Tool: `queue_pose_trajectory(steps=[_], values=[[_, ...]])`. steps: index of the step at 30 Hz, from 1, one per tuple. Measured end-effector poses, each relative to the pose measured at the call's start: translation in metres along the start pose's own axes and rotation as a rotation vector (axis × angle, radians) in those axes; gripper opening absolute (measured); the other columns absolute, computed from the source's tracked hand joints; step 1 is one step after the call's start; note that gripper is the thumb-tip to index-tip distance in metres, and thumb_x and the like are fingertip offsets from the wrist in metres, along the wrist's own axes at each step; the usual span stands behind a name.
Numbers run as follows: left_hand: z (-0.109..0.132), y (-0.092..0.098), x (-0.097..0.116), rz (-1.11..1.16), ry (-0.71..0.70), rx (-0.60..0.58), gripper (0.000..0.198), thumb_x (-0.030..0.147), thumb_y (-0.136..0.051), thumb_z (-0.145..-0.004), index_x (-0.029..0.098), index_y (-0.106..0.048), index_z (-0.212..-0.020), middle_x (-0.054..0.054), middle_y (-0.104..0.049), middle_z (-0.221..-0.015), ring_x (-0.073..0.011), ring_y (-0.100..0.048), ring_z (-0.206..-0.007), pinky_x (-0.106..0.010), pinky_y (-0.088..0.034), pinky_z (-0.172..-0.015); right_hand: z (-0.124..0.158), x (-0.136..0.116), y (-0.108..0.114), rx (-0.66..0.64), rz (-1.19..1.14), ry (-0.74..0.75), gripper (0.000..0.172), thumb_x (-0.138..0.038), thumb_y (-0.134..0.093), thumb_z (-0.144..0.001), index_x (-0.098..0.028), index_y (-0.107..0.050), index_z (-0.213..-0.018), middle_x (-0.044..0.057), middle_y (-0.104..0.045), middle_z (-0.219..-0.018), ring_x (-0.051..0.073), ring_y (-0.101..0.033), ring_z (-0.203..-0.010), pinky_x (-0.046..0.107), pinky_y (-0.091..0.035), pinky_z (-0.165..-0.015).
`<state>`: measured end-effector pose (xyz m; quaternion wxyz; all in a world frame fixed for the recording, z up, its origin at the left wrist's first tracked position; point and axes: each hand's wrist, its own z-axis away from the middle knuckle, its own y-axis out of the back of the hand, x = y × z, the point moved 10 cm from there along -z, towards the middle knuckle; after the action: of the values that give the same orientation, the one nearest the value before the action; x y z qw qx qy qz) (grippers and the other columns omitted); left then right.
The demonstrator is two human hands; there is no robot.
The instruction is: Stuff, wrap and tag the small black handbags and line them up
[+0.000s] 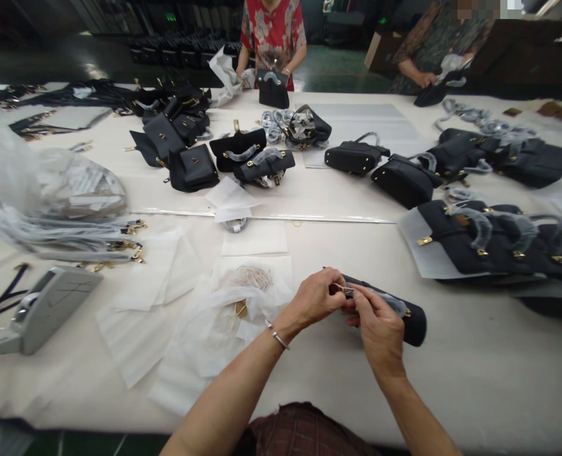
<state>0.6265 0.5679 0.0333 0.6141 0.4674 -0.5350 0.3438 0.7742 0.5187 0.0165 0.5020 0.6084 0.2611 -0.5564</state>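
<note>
Black bag point(414, 324) on the desk point(480, 373), just ahead of the wearer, partly hidden by both hands. Its handle point(393, 305) already has clear wrap. Left hand point(315, 296) and right hand point(383, 329): fingers pinched together on a thin pale strip point(345, 289) at the bag; whether it is fastened, cannot tell; judged midway on this piece. Row of bags point(452, 235) to the right, handles also wrapped. Paper sheets point(135, 339) and a plastic pouch point(247, 278) crowd the left forearm; wrapped straps point(66, 235) beyond. Two co-workers across the desk handle bags.
</note>
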Motion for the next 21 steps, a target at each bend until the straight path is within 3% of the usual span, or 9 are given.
queue_pose_trajectory(steps=[5, 8, 11, 14, 17, 21], values=[[-0.002, -0.02, -0.006, 0.668, 0.062, -0.133, 0.017, 0.022, -0.064, -0.068, 0.018, -0.049, -0.073, 0.001, -0.058, -0.076, -0.0109, -0.053, -0.064, -0.024, -0.042, -0.061, 0.002, -0.004, -0.002, -0.012, -0.026, -0.012, 0.052, -0.058, -0.068, -0.076, -0.016, -0.074, -0.105, 0.008, -0.075, -0.084, 0.022, -0.067, -0.067, 0.03, -0.056, -0.049], [-0.005, -0.017, -0.017, 0.749, 0.12, -0.069, 0.016, 0.024, -0.062, -0.073, 0.019, -0.048, -0.078, 0.006, -0.05, -0.063, -0.0083, -0.045, -0.054, -0.021, -0.034, -0.054, 0.01, 0.0, -0.005, -0.109, -0.106, -0.027, 0.062, -0.057, -0.073, -0.074, -0.017, -0.066, -0.121, 0.008, -0.075, -0.087, 0.024, -0.07, -0.077, 0.029, -0.057, -0.052], [-0.007, -0.013, -0.016, 0.583, 0.092, -0.058, 0.017, 0.031, -0.063, -0.079, 0.018, -0.052, -0.083, 0.008, -0.043, -0.061, -0.0072, -0.036, -0.053, -0.021, -0.028, -0.053, 0.021, 0.008, 0.01, -0.069, -0.104, -0.016, 0.07, -0.051, -0.077, -0.074, -0.022, -0.055, -0.134, 0.006, -0.075, -0.091, 0.024, -0.07, -0.088, 0.028, -0.059, -0.062], [-0.004, -0.009, -0.009, 0.303, 0.013, -0.066, 0.018, 0.034, -0.06, -0.086, 0.018, -0.056, -0.081, 0.005, -0.047, -0.067, -0.0088, -0.04, -0.06, -0.022, -0.031, -0.058, 0.031, 0.017, 0.028, 0.025, -0.162, 0.0, 0.072, -0.046, -0.08, -0.072, -0.021, -0.05, -0.133, 0.007, -0.075, -0.094, 0.024, -0.07, -0.089, 0.028, -0.06, -0.063], [-0.002, -0.002, -0.002, -0.077, -0.071, -0.017, 0.016, 0.031, -0.054, -0.092, 0.02, -0.057, -0.081, 0.004, -0.053, -0.071, -0.0113, -0.046, -0.065, -0.024, -0.034, -0.063, 0.036, 0.024, 0.031, 0.062, -0.305, -0.008, 0.077, -0.04, -0.083, -0.07, -0.022, -0.044, -0.133, 0.006, -0.073, -0.093, 0.024, -0.071, -0.085, 0.029, -0.059, -0.059], [-0.012, 0.002, 0.014, -0.592, -0.242, 0.018, 0.022, 0.033, -0.051, -0.096, 0.02, -0.056, -0.078, -0.001, -0.06, -0.076, -0.017, -0.052, -0.075, -0.029, -0.037, -0.072, 0.036, 0.042, 0.028, 0.155, -0.547, -0.193, 0.073, -0.033, -0.087, -0.063, -0.028, -0.046, -0.123, 0.0, -0.07, -0.092, 0.022, -0.071, -0.085, 0.027, -0.058, -0.058]])
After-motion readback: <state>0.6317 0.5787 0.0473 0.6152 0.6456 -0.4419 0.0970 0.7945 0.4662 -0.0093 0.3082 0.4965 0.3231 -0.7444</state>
